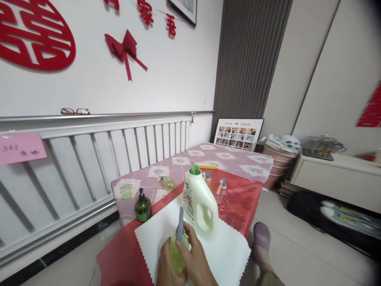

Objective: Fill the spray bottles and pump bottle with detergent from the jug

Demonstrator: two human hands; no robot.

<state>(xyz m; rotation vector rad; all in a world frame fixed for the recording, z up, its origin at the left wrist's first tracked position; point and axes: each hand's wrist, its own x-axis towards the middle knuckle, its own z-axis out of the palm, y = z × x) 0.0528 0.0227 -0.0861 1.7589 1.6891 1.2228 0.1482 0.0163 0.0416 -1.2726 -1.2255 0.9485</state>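
The dark pump bottle (pixel 143 208) is located at left, well apart from both hands. The fingers of the left hand (pixel 166 266) are curled closed against the left side of the clear bottle (pixel 176 258), which is held above or on the white mat (pixel 233 254); base contact cannot be determined. The bottle's long axis is directed away from the wearer, with the grey pump head (pixel 180 226) at the far end and its nozzle pointed forward. The fingers of the right hand (pixel 198 258), nearer the pump head, are closed about its collar. The pale green jug (pixel 206 210) is positioned just beyond, to the right.
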